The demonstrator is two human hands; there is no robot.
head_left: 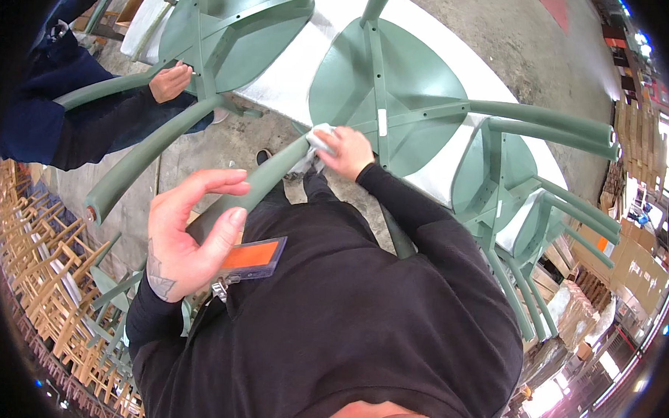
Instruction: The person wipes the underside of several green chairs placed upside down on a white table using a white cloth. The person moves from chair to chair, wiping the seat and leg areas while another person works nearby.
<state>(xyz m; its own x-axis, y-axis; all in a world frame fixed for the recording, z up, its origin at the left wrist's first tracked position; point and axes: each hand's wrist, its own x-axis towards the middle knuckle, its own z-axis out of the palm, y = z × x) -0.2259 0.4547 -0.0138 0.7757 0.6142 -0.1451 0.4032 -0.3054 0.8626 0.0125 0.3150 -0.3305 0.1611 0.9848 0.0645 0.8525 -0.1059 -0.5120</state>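
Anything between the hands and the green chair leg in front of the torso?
Right hand: yes, the crumpled white cloth it holds against the green chair leg. Left hand: nothing visible between; whether it touches is unclear.

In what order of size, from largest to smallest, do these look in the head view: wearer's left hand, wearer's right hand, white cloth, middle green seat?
1. Middle green seat
2. Left hand, seemingly nearer the camera
3. Right hand
4. White cloth, partly hidden

Smooth chair leg (275,172) — satin sheen, crumpled cloth (320,138), concrete floor (534,74)
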